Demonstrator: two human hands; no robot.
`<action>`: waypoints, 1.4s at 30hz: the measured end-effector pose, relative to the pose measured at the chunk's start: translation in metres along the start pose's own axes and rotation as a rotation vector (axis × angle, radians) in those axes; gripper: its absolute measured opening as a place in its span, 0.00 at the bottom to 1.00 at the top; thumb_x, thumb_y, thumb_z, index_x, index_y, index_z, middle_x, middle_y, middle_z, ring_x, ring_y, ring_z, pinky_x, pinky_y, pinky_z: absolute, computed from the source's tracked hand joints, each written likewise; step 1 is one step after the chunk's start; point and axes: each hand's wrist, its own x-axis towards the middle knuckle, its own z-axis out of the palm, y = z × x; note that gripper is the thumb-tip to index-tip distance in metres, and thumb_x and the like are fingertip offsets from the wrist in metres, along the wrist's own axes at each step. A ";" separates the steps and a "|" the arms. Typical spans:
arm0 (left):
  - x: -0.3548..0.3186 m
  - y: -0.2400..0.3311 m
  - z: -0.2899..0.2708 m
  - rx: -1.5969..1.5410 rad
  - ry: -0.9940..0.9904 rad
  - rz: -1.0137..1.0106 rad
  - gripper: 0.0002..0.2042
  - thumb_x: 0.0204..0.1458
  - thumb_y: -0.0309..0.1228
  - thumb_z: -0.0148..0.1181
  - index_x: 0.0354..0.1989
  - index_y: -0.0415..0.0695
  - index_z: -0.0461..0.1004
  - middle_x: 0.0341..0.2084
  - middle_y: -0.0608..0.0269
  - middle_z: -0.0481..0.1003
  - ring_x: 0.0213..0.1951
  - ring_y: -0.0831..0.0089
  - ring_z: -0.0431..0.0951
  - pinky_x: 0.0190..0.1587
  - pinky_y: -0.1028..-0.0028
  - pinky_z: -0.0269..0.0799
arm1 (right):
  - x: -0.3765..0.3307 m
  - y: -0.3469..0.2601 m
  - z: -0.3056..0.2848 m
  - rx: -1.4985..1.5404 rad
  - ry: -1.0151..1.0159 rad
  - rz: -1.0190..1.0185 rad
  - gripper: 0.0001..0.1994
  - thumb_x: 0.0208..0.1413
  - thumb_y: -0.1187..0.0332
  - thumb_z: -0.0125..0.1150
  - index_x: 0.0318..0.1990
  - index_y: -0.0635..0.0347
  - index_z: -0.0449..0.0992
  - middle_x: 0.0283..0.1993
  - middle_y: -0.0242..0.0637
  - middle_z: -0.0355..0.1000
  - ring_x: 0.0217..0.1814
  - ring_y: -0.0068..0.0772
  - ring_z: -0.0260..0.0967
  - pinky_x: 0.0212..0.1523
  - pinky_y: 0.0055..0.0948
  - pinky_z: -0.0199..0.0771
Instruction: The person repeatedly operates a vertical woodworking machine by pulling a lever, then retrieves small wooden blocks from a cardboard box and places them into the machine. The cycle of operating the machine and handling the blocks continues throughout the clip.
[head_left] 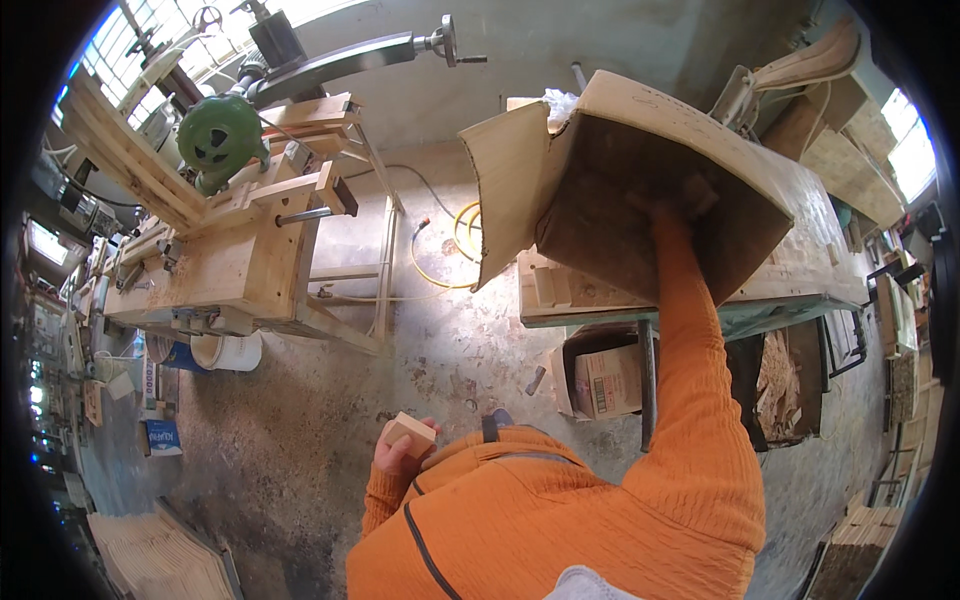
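Close to my body, my left hand (393, 452) is closed around a small pale wooden block (412, 433). My right arm, in an orange sleeve, reaches deep into a large open cardboard box (765, 225) lying on its side with its mouth toward me. Inside, my right hand (668, 212) is in dark shadow, so its grip cannot be made out. A blocky wooden piece (700, 193) shows dimly beside it. The box rests on a workbench (835, 292), with one flap (508, 190) hanging out to the left.
A wooden workbench (215, 270) with a green machine housing (218, 138) stands left. A yellow hose (462, 235) lies on the floor between the benches. Under the right bench are a smaller carton (608, 383) and a container of wood scraps (782, 385). White buckets (228, 352) stand under the left bench.
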 end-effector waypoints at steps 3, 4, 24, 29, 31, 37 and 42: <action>0.005 0.001 0.002 0.002 -0.102 0.002 0.21 0.48 0.35 0.64 0.48 0.47 0.64 0.47 0.45 0.71 0.48 0.54 0.74 0.41 0.64 0.79 | 0.003 -0.012 0.003 0.024 0.008 0.022 0.20 0.58 0.63 0.46 0.57 0.57 0.68 0.59 0.50 0.63 0.64 0.46 0.58 0.64 0.39 0.56; 0.009 0.002 0.002 0.005 -0.151 0.000 0.21 0.48 0.35 0.64 0.48 0.47 0.64 0.48 0.44 0.71 0.49 0.53 0.74 0.41 0.64 0.78 | 0.006 -0.018 0.003 0.036 0.009 0.033 0.20 0.59 0.63 0.45 0.57 0.57 0.67 0.60 0.50 0.63 0.64 0.47 0.58 0.64 0.39 0.55; 0.003 0.006 0.008 0.059 -0.121 -0.062 0.19 0.51 0.34 0.58 0.48 0.43 0.60 0.47 0.42 0.70 0.49 0.53 0.72 0.44 0.62 0.76 | 0.009 -0.018 -0.024 -0.310 -0.040 -0.366 0.27 0.43 0.60 0.65 0.54 0.55 0.71 0.55 0.43 0.69 0.57 0.45 0.65 0.58 0.41 0.63; 0.006 0.008 0.015 0.129 -0.114 -0.087 0.23 0.50 0.39 0.59 0.51 0.42 0.61 0.47 0.43 0.70 0.50 0.55 0.73 0.43 0.63 0.77 | 0.024 -0.023 -0.025 0.420 -0.237 0.120 0.25 0.45 0.58 0.65 0.51 0.58 0.74 0.49 0.42 0.73 0.51 0.39 0.70 0.52 0.38 0.67; 0.004 0.009 0.020 0.147 -0.087 -0.097 0.24 0.50 0.39 0.59 0.51 0.43 0.60 0.47 0.43 0.70 0.50 0.55 0.73 0.43 0.63 0.77 | 0.021 -0.024 -0.013 0.482 -0.198 0.161 0.23 0.45 0.58 0.65 0.48 0.59 0.75 0.46 0.41 0.74 0.48 0.36 0.70 0.50 0.37 0.68; 0.011 0.011 0.021 0.138 -0.140 -0.102 0.22 0.50 0.36 0.57 0.50 0.44 0.58 0.48 0.44 0.70 0.50 0.54 0.73 0.43 0.63 0.76 | 0.013 0.002 -0.014 0.357 0.079 0.069 0.20 0.42 0.62 0.67 0.43 0.61 0.75 0.41 0.38 0.74 0.41 0.33 0.71 0.44 0.33 0.71; 0.017 0.013 0.026 0.185 -0.124 -0.006 0.18 0.51 0.33 0.56 0.47 0.45 0.59 0.48 0.43 0.70 0.49 0.53 0.73 0.44 0.62 0.75 | -0.048 -0.082 -0.047 1.023 -0.115 0.097 0.18 0.44 0.69 0.63 0.45 0.63 0.72 0.44 0.38 0.73 0.45 0.30 0.71 0.46 0.26 0.71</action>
